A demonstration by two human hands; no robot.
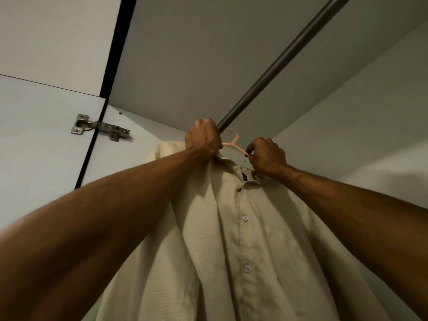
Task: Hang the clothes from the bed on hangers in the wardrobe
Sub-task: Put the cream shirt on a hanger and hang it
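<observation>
A pale beige button-up shirt [243, 239] hangs on a light pink hanger [234, 141] just under the grey wardrobe rail [284, 61]. The hanger's hook sits close to the rail's lower end; I cannot tell whether it is hooked over it. My left hand [203, 137] is raised in a fist and grips the shirt's collar and the hanger's left side. My right hand [266, 156] pinches the hanger's right arm at the collar. The rest of the hanger is hidden inside the shirt.
I look up into the wardrobe from below. Its grey ceiling panel [208, 54] is above the rail, a side wall [370, 112] stands on the right, and an open door with a metal hinge [99, 127] is on the left.
</observation>
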